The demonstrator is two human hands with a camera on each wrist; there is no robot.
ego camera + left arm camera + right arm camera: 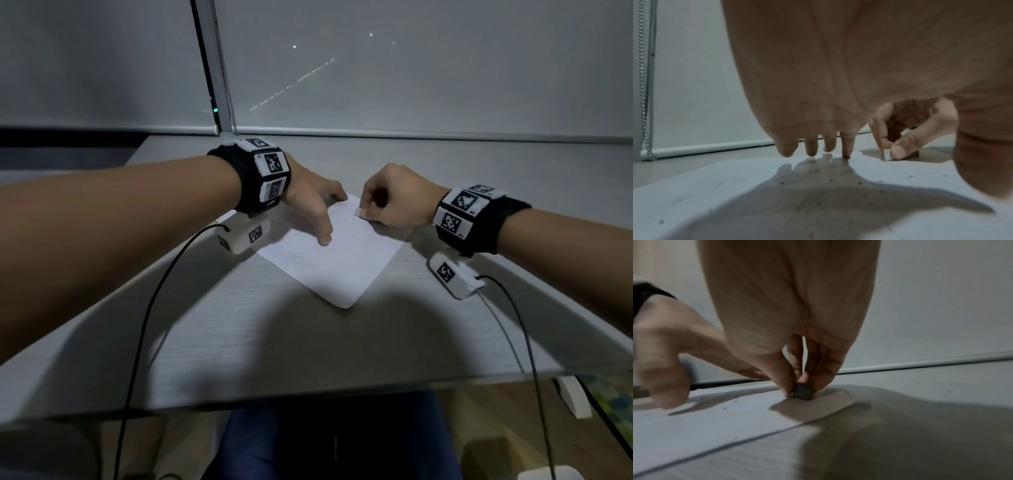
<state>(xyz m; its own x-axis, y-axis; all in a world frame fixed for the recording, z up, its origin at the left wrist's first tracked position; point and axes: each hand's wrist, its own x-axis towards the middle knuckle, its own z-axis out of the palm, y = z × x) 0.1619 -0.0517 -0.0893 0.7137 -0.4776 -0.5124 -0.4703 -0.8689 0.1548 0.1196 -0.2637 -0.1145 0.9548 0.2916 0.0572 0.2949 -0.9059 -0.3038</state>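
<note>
A white sheet of paper (pixel 335 260) lies at an angle on the grey desk (pixel 239 335). My left hand (pixel 315 202) presses on it with spread, straight fingers (pixel 846 146) and the thumb reaching down the sheet. My right hand (pixel 387 202) pinches a small white eraser (pixel 358 212) between thumb and fingers, its tip touching the sheet near the far right edge. The eraser (pixel 887 154) shows pale in the left wrist view and as a dark eraser (pixel 802 391) in shadow in the right wrist view. Dark crumbs and faint pencil marks (pixel 830 180) speckle the paper (pixel 735 186).
A lowered roller blind (pixel 411 68) with a bead chain (pixel 224 85) stands behind the desk. Black cables (pixel 150 308) run from both wrist cameras over the desk's front edge. My legs in blue trousers (pixel 325 438) are below the desk.
</note>
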